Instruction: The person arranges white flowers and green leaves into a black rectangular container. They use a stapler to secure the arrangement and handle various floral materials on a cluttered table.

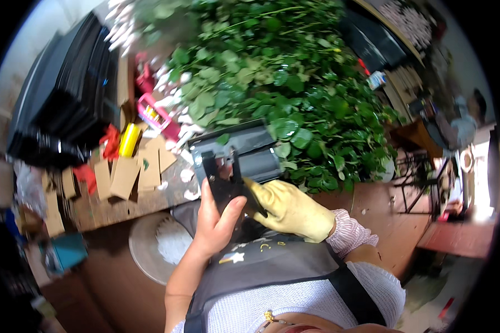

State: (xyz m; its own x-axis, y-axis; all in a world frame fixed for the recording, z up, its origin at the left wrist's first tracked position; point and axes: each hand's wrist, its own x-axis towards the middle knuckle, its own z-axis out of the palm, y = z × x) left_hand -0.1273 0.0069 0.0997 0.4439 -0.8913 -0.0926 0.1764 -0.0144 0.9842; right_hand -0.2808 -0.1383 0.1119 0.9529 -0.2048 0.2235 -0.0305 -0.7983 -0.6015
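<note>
Apparently for steadiness, the left hand [214, 226] clasps a black pronged tool [228, 190]; the gloved right hand [291, 210] adjoins it, grip unclear.

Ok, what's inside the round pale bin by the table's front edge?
White contents lie in the bin, too unclear to identify. The left forearm covers its right side, and anything beneath the white surface is hidden too.

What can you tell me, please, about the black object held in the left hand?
The black object looks dull and stiff; its material is unclear. Two narrow prongs with a gap between them extend from its far end. The bare left hand grips its near part; the gloved right hand is at its right side, partly covering it. Beyond it lies a dark grey tray-like piece.
</note>
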